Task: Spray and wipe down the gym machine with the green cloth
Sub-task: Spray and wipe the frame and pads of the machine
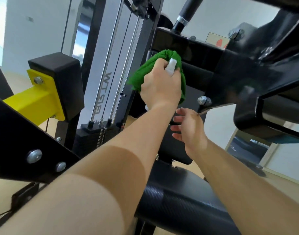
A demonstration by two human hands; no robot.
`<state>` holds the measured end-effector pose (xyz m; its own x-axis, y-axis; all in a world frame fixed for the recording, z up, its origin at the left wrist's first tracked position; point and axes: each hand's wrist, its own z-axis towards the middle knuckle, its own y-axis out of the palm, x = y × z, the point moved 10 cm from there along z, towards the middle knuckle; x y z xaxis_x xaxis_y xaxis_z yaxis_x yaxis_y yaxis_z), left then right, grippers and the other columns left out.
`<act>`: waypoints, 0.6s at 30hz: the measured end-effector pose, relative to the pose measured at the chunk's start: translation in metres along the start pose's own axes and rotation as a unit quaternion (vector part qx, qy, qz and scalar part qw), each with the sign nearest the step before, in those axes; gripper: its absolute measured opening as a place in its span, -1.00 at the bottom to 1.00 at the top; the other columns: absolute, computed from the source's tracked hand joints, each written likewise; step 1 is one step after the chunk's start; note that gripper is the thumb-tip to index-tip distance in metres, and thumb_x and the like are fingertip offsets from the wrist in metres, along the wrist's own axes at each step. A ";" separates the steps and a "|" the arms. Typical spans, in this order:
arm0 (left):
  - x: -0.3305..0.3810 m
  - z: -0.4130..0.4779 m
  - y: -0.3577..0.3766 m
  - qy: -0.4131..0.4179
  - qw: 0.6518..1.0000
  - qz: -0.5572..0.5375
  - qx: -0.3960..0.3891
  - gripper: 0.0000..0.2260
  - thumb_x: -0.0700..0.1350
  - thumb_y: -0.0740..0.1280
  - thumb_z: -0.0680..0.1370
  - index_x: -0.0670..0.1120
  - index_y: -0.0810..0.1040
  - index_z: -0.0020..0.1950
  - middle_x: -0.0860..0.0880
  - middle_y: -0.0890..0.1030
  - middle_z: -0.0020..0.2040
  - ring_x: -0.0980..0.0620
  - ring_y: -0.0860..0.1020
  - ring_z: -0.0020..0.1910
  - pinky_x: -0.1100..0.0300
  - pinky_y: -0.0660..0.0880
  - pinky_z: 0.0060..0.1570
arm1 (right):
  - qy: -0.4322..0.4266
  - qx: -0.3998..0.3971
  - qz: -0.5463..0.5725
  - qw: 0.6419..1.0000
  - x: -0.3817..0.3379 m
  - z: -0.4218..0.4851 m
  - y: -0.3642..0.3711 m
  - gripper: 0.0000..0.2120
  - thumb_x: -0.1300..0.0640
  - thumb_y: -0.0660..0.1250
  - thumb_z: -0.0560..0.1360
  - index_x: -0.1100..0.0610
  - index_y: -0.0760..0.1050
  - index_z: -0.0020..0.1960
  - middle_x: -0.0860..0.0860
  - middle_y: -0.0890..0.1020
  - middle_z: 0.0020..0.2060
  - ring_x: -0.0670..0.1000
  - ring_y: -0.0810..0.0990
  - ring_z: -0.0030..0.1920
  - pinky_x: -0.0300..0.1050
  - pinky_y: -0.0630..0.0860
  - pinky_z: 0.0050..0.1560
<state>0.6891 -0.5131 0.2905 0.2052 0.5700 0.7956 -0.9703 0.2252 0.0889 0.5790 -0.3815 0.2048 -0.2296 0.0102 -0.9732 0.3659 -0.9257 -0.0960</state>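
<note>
green cloth (142, 73): bright green, terry-like pile, bunched into thick folds; no flat edge seen.
cloth position: held up at the upper left part of the black back pad (192, 92); contact with the pad hidden behind the hand.
left hand (159, 87): back of hand toward camera, in front of the back pad's upper left.
left fingers (155, 65): curled over the cloth's front, gripping it; cloth stuck out above, left and right of the knuckles.
spray bottle (170, 67): white, clamped in the same grip between fingers and cloth, upper end angled toward the back pad's top.
right hand (191, 131): in front of the back pad's lower half; held nothing.
right fingers (176, 128): straight, spread apart, tips pointing left; touching the pad or not, could not tell.
weight stack (94, 138): left of the back pad, lower down.
</note>
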 end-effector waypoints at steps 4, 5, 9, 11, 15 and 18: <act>0.001 -0.007 0.009 0.006 1.000 -0.029 -0.003 -0.79 0.13 0.38 0.61 0.03 0.51 -0.11 0.07 0.54 -0.28 0.06 0.45 -0.29 0.14 0.24 -0.40 | 0.010 0.036 -0.022 0.999 0.003 0.004 -0.032 -0.82 0.11 0.16 0.68 0.08 0.54 0.11 -0.01 0.56 -0.17 -0.02 0.49 -0.29 -0.18 0.43 -0.28; 0.005 -0.013 0.015 0.016 0.999 -0.025 -0.020 -0.78 0.13 0.39 0.60 0.01 0.51 -0.11 0.05 0.56 -0.27 0.00 0.49 -0.27 0.13 0.24 -0.39 | 0.005 0.044 -0.030 0.999 0.003 0.007 -0.041 -0.82 0.14 0.15 0.69 0.10 0.52 0.14 -0.02 0.54 -0.21 -0.03 0.47 -0.31 -0.19 0.40 -0.30; 0.017 -0.042 0.048 0.039 0.993 -0.030 -0.106 -0.67 -0.01 0.40 0.61 -0.02 0.33 -0.27 0.02 0.45 -0.33 -0.08 0.39 -0.28 0.07 0.15 -0.42 | -0.059 0.059 -0.094 0.992 -0.005 0.013 -0.058 -0.81 0.23 0.08 0.67 0.11 0.46 0.13 0.09 0.61 -0.11 0.02 0.53 -0.27 -0.16 0.44 -0.25; 0.015 -0.038 0.054 0.073 0.987 -0.028 -0.141 -0.61 -0.07 0.41 0.60 -0.01 0.29 -0.32 0.03 0.39 -0.38 -0.05 0.37 -0.31 0.07 0.16 -0.42 | -0.082 0.065 -0.115 0.988 -0.012 0.014 -0.062 -0.77 0.28 0.09 0.65 0.12 0.48 0.17 0.11 0.64 -0.10 0.03 0.57 -0.24 -0.18 0.46 -0.27; 0.003 -0.023 0.046 0.108 0.979 -0.033 -0.172 -0.58 0.04 0.48 0.56 -0.02 0.37 -0.38 0.04 0.44 -0.44 0.02 0.45 -0.37 0.09 0.23 -0.39 | -0.084 0.011 0.019 0.996 -0.023 0.021 -0.039 -0.70 0.22 0.01 0.74 0.22 0.49 0.27 0.16 0.65 0.01 0.22 0.66 0.03 0.10 0.61 0.10; -0.014 -0.017 0.039 0.069 0.983 -0.046 -0.162 -0.66 0.03 0.48 0.54 -0.08 0.47 -0.34 0.01 0.52 -0.41 -0.03 0.54 -0.32 0.06 0.39 -0.36 | -0.028 -0.104 0.149 0.983 -0.018 0.022 -0.001 -0.48 -0.07 -0.16 0.76 0.15 0.40 0.47 0.16 0.59 0.28 0.19 0.53 0.34 0.22 0.36 0.47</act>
<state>0.6502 -0.4985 0.2723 0.3279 0.6316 0.7026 -0.8591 0.5087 -0.0564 0.5634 -0.3892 0.2268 -0.1317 -0.2768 -0.9519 0.5995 -0.7869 0.1459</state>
